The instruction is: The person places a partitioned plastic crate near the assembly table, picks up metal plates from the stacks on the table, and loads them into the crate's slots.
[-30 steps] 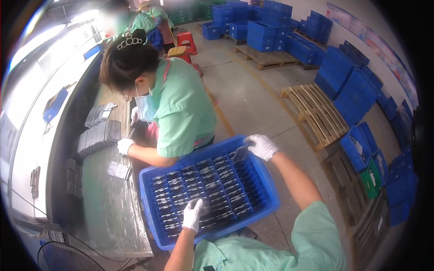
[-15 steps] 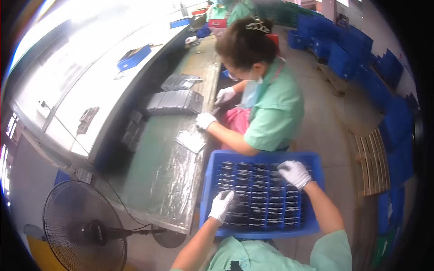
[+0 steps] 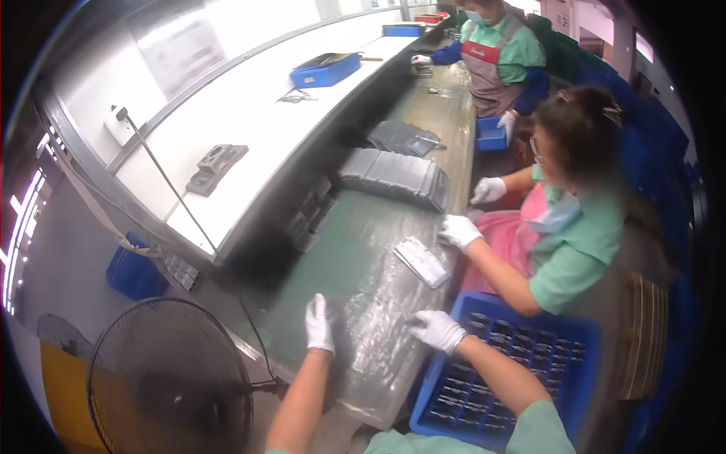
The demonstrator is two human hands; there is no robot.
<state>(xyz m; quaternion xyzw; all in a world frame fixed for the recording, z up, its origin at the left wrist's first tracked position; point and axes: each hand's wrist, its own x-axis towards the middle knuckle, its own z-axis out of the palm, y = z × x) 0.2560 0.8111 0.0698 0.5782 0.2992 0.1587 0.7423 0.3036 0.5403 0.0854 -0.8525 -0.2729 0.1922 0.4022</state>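
My left hand (image 3: 319,324), in a white glove, is over the near part of the green, plastic-covered table (image 3: 333,250), fingers extended and nothing visible in it. At the table's right edge, my gloved right hand (image 3: 439,331) has its fingers apart and appears empty. Just beyond it lies a small group of flat silvery parts (image 3: 420,261). The blue crate (image 3: 588,356) at the lower right holds rows of dark parts (image 3: 476,390) between blue dividers, and my right forearm passes over it. A long row of grey parts (image 3: 393,178) stands farther up the table.
A co-worker (image 3: 578,234) sits at the right, gloved hands at the table edge near the grey row. Another person (image 3: 503,60) stands at the far end. A black fan (image 3: 170,378) is at lower left. A lit shelf (image 3: 257,113) carries a blue bin (image 3: 325,70).
The view has swung left towards the table. Both my hands have moved from over the crate to the table. The dark piece seen earlier at my right hand no longer shows there.
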